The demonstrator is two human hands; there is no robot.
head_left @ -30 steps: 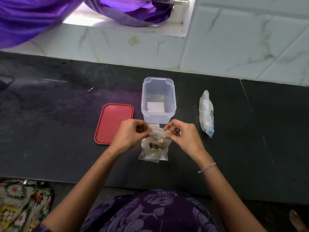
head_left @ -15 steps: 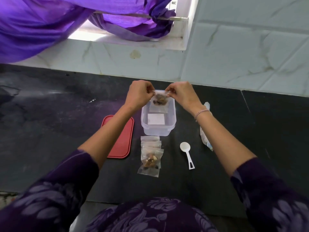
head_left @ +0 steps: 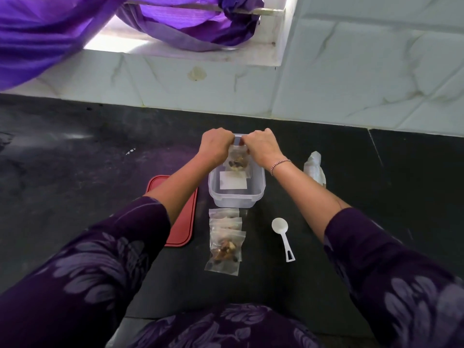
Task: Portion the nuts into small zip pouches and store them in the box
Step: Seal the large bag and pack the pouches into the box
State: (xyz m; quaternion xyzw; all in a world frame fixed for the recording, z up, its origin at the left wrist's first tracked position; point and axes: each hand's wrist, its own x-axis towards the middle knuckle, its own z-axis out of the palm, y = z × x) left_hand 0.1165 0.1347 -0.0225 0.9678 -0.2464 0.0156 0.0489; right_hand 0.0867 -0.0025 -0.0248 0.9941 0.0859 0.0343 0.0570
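Lowering pouch (head_left: 237, 160) deeper into box (head_left: 236, 199) | both hands' grip unchanged

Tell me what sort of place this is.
Probably a home kitchen: a dark stone countertop runs along a wall of pale marble-patterned tiles under a window with a purple curtain, and a clear plastic food box sits on it.
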